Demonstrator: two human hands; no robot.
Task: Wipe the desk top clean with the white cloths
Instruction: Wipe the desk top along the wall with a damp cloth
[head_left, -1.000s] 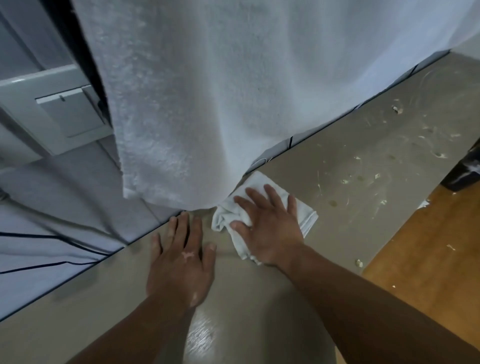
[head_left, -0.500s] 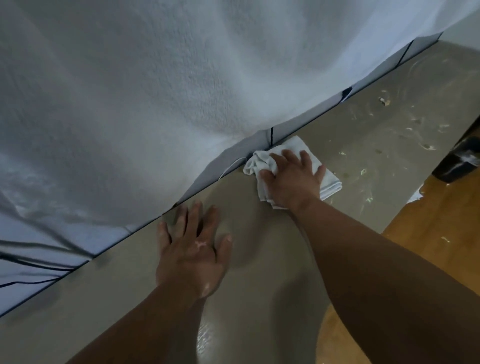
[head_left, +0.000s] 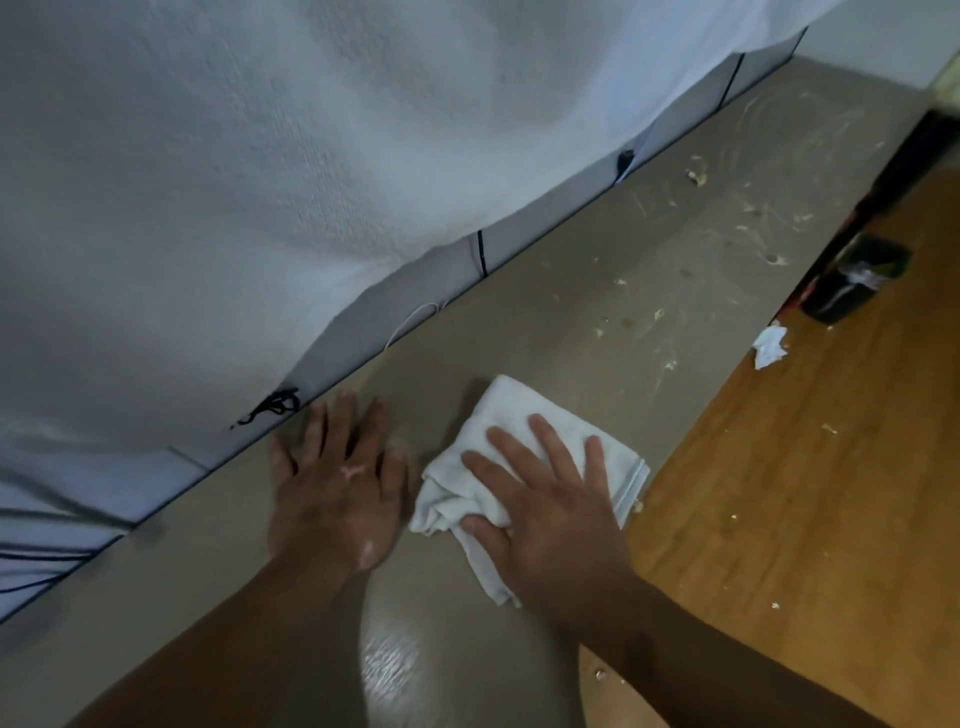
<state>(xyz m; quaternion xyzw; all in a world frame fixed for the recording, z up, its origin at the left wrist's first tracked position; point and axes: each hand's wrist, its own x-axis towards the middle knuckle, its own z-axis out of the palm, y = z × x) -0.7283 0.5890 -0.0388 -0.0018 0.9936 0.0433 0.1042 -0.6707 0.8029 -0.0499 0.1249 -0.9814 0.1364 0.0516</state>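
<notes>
Right hand (head_left: 550, 514) flat and spread on a folded white cloth (head_left: 498, 441), pressing it onto the tabletop (head_left: 597, 291), thumb tucked against the bunched left edge. Cloth near the front edge of the tabletop, its right corner reaching just about to that edge. Left hand (head_left: 337, 488) just beside the cloth, open, palm down, fingers (head_left: 343, 421) splayed and pointing at the back edge, holding nothing. Large white towel (head_left: 260, 182) hanging over the back of the tabletop, filling the upper left. Black thread tangle (head_left: 272, 405) at the towel's lower hem, near the left fingertips. Pale crumbs and smears (head_left: 660, 317) scattered over the far right of the tabletop, well apart from the cloth. Wet sheen (head_left: 389, 670) on the surface between the forearms. Wooden floor (head_left: 805, 493) to the right, with a crumpled white scrap (head_left: 770, 347) and a dark object (head_left: 852, 280) lying on it.
</notes>
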